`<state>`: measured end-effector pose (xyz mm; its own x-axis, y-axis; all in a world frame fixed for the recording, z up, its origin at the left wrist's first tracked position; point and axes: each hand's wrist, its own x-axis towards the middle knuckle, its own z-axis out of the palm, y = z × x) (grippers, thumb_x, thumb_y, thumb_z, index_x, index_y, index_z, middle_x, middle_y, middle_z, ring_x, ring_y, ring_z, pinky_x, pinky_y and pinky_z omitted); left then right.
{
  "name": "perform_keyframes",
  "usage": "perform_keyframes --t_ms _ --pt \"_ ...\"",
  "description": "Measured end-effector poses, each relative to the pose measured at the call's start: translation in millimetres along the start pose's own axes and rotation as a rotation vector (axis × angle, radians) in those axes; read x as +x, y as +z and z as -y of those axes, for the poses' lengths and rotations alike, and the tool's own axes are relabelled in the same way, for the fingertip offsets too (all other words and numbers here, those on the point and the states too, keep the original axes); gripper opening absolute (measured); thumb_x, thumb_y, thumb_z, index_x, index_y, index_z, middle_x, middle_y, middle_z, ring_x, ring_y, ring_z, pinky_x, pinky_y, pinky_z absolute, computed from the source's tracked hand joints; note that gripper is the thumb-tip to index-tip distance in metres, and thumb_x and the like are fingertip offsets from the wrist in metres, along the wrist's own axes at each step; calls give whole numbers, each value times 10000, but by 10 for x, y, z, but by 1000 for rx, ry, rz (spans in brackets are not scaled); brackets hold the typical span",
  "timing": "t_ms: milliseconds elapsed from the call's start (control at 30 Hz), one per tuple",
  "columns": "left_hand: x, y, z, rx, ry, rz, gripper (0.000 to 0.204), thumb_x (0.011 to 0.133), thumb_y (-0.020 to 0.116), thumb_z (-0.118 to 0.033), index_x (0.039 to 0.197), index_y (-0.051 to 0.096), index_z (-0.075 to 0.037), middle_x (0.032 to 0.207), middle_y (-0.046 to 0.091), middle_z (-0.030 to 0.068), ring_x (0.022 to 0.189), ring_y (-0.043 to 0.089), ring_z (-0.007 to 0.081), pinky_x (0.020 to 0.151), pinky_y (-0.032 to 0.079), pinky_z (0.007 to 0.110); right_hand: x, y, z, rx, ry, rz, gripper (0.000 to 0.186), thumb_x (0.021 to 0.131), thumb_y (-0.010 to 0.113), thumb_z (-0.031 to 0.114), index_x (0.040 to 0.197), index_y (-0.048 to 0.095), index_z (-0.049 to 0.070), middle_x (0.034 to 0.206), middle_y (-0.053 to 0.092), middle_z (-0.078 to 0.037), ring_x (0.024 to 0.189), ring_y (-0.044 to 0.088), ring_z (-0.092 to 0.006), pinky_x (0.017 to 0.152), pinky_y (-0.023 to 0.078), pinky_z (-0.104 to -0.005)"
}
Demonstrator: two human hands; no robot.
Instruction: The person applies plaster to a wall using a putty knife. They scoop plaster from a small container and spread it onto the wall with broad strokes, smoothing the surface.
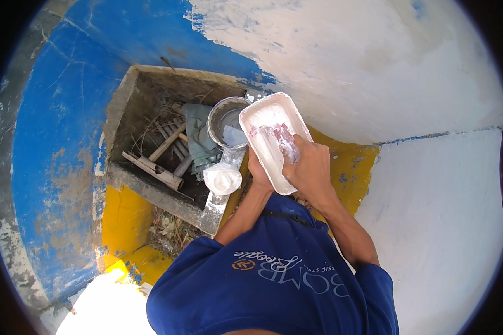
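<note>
My left hand [256, 171] grips a white rectangular tray [265, 114] from beneath, near its lower edge. The tray is tilted and smeared with white paste that has a pinkish patch. Over the tray's lower right side, my right hand [311, 169] is shut on a paste-covered flat tool [280, 140] that rests inside the tray; its exact kind is unclear. A round grey bucket [224, 124] holding pale liquid stands just left of the tray, touching its rim.
A knotted plastic bag [222, 178] of white powder lies below the bucket. A concrete recess [123, 106] holds bamboo pieces [156, 170], sticks and a grey cloth [197, 131]. Around it are a blue wall [56, 128], white-plastered wall [374, 61] and yellow base [126, 218].
</note>
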<state>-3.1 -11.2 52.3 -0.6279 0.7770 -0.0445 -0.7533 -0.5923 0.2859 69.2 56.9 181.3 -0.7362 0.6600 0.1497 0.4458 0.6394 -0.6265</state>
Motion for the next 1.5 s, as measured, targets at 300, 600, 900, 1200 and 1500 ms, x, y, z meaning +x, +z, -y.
perform_keyframes --t_ms 300,600,900,1200,1500 --pt "14 -27 -53 6 17 14 603 1005 405 -456 1494 353 -106 1438 482 124 1313 492 292 1107 403 470 2 36 1 26 -51 18 245 660 651 78 856 647 -68 666 624 -267 620 634 -438 616 508 -505" --pt "2 15 -64 -68 10 36 588 1006 398 -430 1492 359 -101 1440 484 125 1311 494 291 1106 402 473 24 37 74 -7 -32 29 235 658 649 78 839 649 -72 652 616 -280 619 636 -442 620 515 -500" --pt "-34 6 -91 -32 14 33 575 1010 398 -430 1484 374 -105 1444 480 117 1311 490 284 1110 397 464 17 37 65 -13 -35 42 254 655 645 76 856 658 -79 671 620 -286 632 638 -444 633 517 -497" --pt "-38 113 -102 -54 -10 -1 580 1025 379 -451 1468 384 -76 1403 512 125 1287 511 268 1083 420 443 46 -27 -6 1 -33 -65 273 664 672 74 914 688 -33 744 649 -256 714 641 -434 663 506 -485" --pt "-44 -97 104 -55 -96 -59 615 1040 286 -555 1476 385 -133 1384 522 82 1260 511 261 1076 408 438 -174 69 -69 -18 -112 -2 248 680 626 90 900 701 2 733 654 -220 713 647 -404 650 507 -487"
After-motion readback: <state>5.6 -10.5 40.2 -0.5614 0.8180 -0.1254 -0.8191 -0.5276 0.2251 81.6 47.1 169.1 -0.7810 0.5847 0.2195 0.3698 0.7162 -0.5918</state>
